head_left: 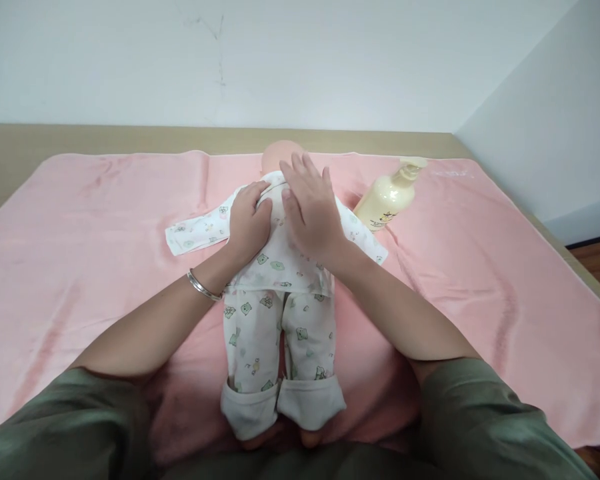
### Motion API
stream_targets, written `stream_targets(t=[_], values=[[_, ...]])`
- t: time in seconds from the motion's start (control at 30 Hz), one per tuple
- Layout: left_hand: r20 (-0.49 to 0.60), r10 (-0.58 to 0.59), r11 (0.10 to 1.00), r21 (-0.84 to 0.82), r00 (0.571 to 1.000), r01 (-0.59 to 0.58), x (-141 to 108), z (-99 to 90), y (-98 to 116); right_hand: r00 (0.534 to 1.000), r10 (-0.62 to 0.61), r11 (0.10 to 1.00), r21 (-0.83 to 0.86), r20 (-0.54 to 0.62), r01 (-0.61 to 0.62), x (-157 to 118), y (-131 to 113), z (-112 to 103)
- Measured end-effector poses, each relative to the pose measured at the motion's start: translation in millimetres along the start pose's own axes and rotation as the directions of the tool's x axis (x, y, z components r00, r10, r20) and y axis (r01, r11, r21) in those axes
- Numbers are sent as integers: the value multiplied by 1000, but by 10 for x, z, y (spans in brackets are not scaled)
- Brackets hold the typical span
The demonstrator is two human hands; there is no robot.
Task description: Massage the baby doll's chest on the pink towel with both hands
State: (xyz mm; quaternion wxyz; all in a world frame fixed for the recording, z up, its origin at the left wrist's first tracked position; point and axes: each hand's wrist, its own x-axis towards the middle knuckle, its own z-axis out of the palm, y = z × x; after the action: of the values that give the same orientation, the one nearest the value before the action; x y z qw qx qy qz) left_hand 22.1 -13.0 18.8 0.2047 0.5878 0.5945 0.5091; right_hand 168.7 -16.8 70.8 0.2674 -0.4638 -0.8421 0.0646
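Observation:
A baby doll (277, 270) lies lengthwise before me, its smooth bald head (279, 155) pointing away and no face showing. It wears a white long-sleeved top and white trousers (307, 333) printed with small green animals, the trouser cuffs rolled up. My left hand (251, 217) rests on the doll's upper body at the left side, fingers extended and thumb apart. Flat and open, my right hand (313, 207) lies over the upper right of the top, its fingertips near the head. Whether its palm presses down is hidden. Both sleeves spread out sideways.
A pale yellow pump bottle (386, 200) leans or lies tilted beside the right sleeve. Under everything spreads a pink blanket (105, 267) with some creases. The wooden table edge (130, 139) meets a white wall (330, 67) behind. Another wall stands at the right.

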Motion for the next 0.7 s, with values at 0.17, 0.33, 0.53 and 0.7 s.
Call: stream_targets(t=[0.17, 0.33, 0.53, 0.7], values=[[-33, -8, 1000, 30, 999, 9, 20, 6, -13, 986, 49, 998, -38, 158, -43, 66, 130, 252], [-71, -36, 996, -84, 997, 30, 6, 5, -49, 983, -55, 996, -53, 177, 65, 62, 46, -50], [-155, -168, 924, -369, 974, 101, -21, -67, 60, 987, -121, 993, 5, 110, 121, -50, 30, -914], [-161, -55, 865, -500, 985, -33, 57, -28, 482, 991, 9, 997, 78, -132, 1, -155, 249, -1420]])
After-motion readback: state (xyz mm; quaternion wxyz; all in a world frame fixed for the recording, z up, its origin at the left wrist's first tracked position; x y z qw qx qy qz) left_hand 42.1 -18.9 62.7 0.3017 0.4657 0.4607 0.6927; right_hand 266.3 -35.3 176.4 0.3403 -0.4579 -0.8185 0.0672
